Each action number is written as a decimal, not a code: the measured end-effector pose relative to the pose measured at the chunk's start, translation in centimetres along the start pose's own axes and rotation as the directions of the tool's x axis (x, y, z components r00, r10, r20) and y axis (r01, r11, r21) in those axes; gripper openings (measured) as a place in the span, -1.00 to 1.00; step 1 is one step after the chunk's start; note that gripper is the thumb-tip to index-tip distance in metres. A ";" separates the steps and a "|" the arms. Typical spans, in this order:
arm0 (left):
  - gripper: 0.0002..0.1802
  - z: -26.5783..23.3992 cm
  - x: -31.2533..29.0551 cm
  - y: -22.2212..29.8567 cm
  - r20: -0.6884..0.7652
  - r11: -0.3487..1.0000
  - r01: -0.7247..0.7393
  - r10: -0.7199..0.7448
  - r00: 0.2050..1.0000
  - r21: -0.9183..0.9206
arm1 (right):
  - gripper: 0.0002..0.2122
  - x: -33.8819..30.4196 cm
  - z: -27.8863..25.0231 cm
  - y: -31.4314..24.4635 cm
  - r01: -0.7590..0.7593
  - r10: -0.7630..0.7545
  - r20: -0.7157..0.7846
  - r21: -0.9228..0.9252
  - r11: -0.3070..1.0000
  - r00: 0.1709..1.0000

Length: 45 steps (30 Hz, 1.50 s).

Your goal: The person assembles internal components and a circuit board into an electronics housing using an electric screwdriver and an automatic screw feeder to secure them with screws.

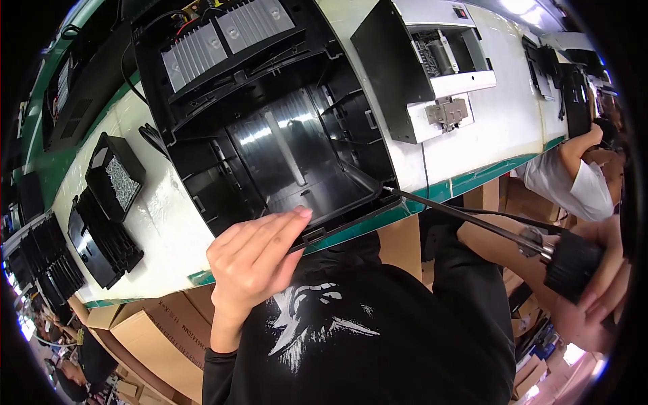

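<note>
A large black plastic housing (pixel 368 145) stands on the bench in front of me, its open side showing a shiny inner panel. My left hand (pixel 253 260) lies over its near rim, fingers straight and together, the thumb on the outer side. Out to the right, my right hand (pixel 604 287) is wrapped around a black power screwdriver (pixel 572 266). The long thin shaft of that tool reaches left, and its tip meets the housing's near right corner. Whether a screw sits at the tip is too small to tell. Finned metal heat sinks (pixel 226 40) occupy the housing's far end.
Right of the housing stands a white screw feeder (pixel 459 82) with a dark side panel. A black bin of screws (pixel 121 185) and stacked black plastic parts (pixel 101 236) are on the left. Cardboard boxes (pixel 158 337) sit below the bench edge. Another person (pixel 574 172) works at far right.
</note>
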<state>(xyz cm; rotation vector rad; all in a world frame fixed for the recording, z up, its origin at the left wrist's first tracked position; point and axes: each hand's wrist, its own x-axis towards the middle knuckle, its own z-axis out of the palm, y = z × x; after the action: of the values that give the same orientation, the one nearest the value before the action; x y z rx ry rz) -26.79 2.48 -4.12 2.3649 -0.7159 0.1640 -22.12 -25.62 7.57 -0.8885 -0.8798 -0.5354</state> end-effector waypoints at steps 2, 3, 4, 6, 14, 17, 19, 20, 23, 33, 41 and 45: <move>-0.52 0.0 0.0 -0.1 0.001 1.000 0.000 0.000 1.000 -0.004 | -0.53 -0.5 -0.2 0.3 -0.106 0.112 0.083 -0.077 0.991 0.990; -0.53 -0.1 -0.1 -0.1 0.006 1.000 -0.005 0.005 1.000 0.000 | -0.52 -0.8 -0.3 0.5 -0.155 0.170 0.122 -0.119 0.981 0.978; -0.53 -0.1 -0.1 -0.1 0.010 1.000 -0.010 0.010 1.000 0.002 | -0.52 -1.0 -0.3 0.7 -0.202 0.228 0.159 -0.163 0.966 0.961; -0.54 0.0 -0.2 -0.1 0.008 1.000 -0.010 0.010 1.000 0.004 | -0.50 -1.5 -0.4 1.0 -0.287 0.345 0.222 -0.255 0.923 0.912; -0.54 0.0 -0.3 -0.4 0.013 1.000 -0.018 0.018 1.000 0.010 | -0.70 -2.2 -0.9 2.6 -0.464 0.570 0.386 -0.338 0.819 0.725; -0.53 -0.1 -0.4 -0.4 0.019 1.000 -0.014 0.014 1.000 0.005 | -0.79 -3.1 -0.5 2.7 -0.532 0.624 0.303 -0.337 0.777 0.720; -0.53 0.1 -0.3 -0.5 0.016 1.000 -0.023 0.023 1.000 -0.004 | -0.81 -3.6 -0.3 2.7 -0.552 0.629 0.252 -0.316 0.772 0.736; -0.53 0.1 -0.3 -0.4 0.016 1.000 -0.021 0.021 1.000 -0.006 | -0.81 -3.7 -0.2 2.7 -0.569 0.629 0.205 -0.284 0.771 0.750; -0.53 0.1 -0.2 -0.4 0.019 1.000 -0.021 0.021 1.000 -0.009 | -0.82 -4.0 1.0 2.6 -0.608 0.645 0.081 -0.261 0.750 0.760; -0.56 0.4 -0.3 -0.4 -0.005 1.000 -0.022 0.022 1.000 -0.009 | -0.49 -4.2 0.4 4.1 -0.533 0.645 0.263 -0.389 0.751 0.718; -0.60 0.2 -0.4 -0.4 -0.029 1.000 -0.029 0.029 0.999 -0.006 | -0.18 -4.9 1.4 4.6 -0.355 0.515 0.331 -0.437 0.826 0.791; -0.59 -0.4 -0.7 -0.8 -0.064 0.996 -0.089 0.088 0.994 -0.012 | -0.24 -4.7 1.2 3.8 -0.338 0.375 0.168 -0.211 0.917 0.912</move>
<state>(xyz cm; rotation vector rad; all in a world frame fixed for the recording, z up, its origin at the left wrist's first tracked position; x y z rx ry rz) -26.95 3.53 -4.49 2.3048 -0.7890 0.2696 -22.51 -22.32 2.37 -1.2556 -0.8362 -0.2045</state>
